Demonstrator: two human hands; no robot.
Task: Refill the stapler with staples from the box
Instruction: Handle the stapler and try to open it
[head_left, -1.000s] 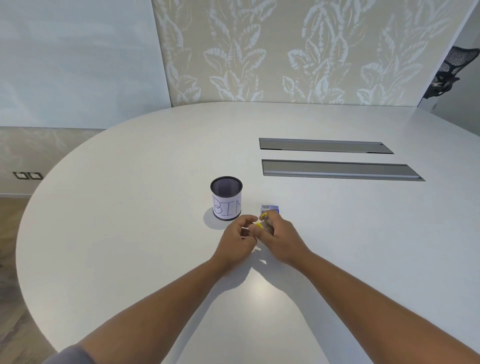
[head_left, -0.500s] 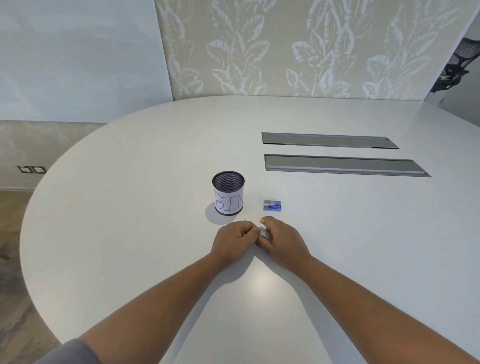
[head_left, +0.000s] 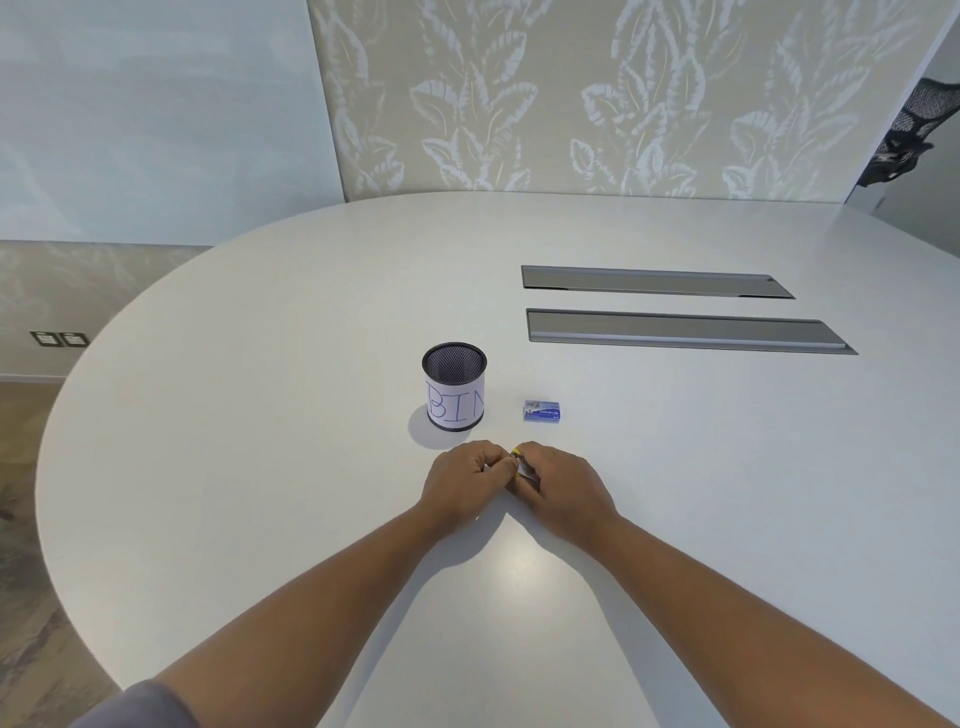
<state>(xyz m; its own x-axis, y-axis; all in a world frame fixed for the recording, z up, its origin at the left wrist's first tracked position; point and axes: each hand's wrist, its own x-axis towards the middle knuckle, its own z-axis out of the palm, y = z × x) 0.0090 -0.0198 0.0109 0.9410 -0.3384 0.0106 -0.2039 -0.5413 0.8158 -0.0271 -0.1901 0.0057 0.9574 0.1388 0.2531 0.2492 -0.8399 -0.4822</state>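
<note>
Two hands meet over the small stapler (head_left: 521, 466), low over the white table (head_left: 260, 415): the right hand (head_left: 561, 488) is wrapped around it, probably to steady it, while the left hand (head_left: 464, 480) pinches at its near end, seemingly to work it open. Just beyond lies the blue staple box (head_left: 542, 410), within reach, beside the mesh cup (head_left: 455, 387) marked BIN.
</note>
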